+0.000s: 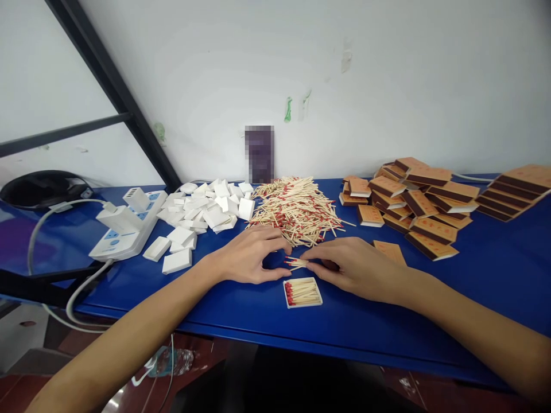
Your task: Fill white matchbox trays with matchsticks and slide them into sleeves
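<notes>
Between the thumb and fingers of my right hand [355, 267] are the plain ends of a few matches [295, 263], their red heads pointing left. My left hand [253, 254] curves around the head side, thumb and fingers apart, and holds nothing. Just below lies a white matchbox tray [319, 302] with a row of matches inside, red heads to the left. Beyond both hands rises a large heap of loose matches [299, 209], its heads pointing many ways.
White trays [202, 209] lie piled at left, beside a power strip [124, 235] with plugs and cables. Orange-brown matchbox sleeves [430, 198] are heaped at right, with a stack [514, 192] farther right. A blurred dark object [260, 155] stands against the wall.
</notes>
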A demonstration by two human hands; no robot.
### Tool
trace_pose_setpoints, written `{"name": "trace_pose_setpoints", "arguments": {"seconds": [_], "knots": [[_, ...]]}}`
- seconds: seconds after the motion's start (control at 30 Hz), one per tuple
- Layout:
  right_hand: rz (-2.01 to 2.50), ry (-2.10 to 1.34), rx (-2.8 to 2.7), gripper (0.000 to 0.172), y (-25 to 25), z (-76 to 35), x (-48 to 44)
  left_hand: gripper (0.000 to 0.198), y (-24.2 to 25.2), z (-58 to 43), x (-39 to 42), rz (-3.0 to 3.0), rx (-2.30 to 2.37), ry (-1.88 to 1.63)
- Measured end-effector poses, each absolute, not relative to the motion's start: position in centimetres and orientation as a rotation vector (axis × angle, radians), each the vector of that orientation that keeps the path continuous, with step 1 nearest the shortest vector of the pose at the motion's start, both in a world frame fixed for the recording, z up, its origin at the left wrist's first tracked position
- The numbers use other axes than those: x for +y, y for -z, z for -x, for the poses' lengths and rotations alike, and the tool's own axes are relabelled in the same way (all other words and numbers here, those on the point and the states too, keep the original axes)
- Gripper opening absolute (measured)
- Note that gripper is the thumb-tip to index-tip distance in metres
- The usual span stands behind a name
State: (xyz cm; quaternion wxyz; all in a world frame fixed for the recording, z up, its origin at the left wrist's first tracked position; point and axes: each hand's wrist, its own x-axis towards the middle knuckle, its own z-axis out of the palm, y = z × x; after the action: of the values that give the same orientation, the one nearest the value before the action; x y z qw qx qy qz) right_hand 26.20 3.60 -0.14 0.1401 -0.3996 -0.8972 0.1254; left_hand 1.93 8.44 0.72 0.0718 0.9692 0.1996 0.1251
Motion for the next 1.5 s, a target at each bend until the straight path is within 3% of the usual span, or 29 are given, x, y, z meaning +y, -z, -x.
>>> {"name": "trace_pose_setpoints", "arguments": {"seconds": [1.07, 1.5], "knots": [[1.158, -0.254, -2.612, 0.033, 0.3, -26.8, 3.74, 0.016, -1.16, -1.69, 8.37, -2.933, 0.647, -0.344], [1.194, -0.242, -2.595, 0.028, 0.51, -26.39, 3.83, 0.013, -0.88, -2.03, 8.3, -2.942, 0.646, -0.29]]}}
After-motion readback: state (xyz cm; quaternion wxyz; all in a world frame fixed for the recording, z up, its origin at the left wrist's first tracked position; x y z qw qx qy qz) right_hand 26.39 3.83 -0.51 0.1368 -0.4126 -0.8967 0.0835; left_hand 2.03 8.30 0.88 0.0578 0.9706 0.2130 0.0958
